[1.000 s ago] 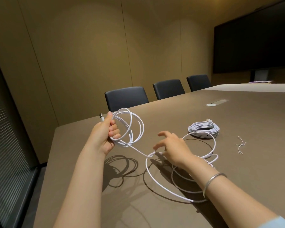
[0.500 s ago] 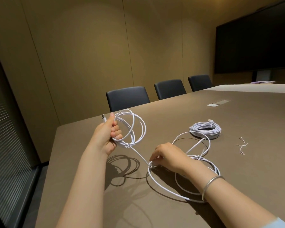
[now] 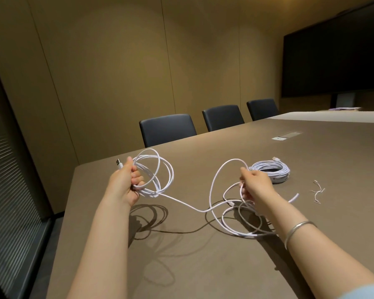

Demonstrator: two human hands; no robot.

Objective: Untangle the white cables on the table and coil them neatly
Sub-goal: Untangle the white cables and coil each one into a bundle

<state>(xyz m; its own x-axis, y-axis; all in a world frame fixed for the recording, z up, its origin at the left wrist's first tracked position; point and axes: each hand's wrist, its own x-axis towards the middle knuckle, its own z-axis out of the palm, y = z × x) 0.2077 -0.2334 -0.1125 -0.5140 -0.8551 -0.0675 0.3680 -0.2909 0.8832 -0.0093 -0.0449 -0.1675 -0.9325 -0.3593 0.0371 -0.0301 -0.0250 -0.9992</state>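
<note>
White cable (image 3: 181, 201), coils gripped in left hand (image 3: 125, 182), right hand (image 3: 256, 185) pinching loop

left hand (image 3: 125, 181): bare, forearm uncovered, nothing worn at the wrist | right hand (image 3: 256, 186): bare, forearm uncovered | thin silver bangle (image 3: 298, 230) round the right wrist, plain and smooth | pale blue sleeve (image 3: 365, 292) edge at the right upper arm, lower corner of view

Between my two hands the table (image 3: 192, 266) was mostly open, just one cable strand (image 3: 181, 202) crossing it. Right side was crowded: loose loops (image 3: 235, 228), the coiled cable (image 3: 270, 171), twist ties (image 3: 317, 191).
</note>
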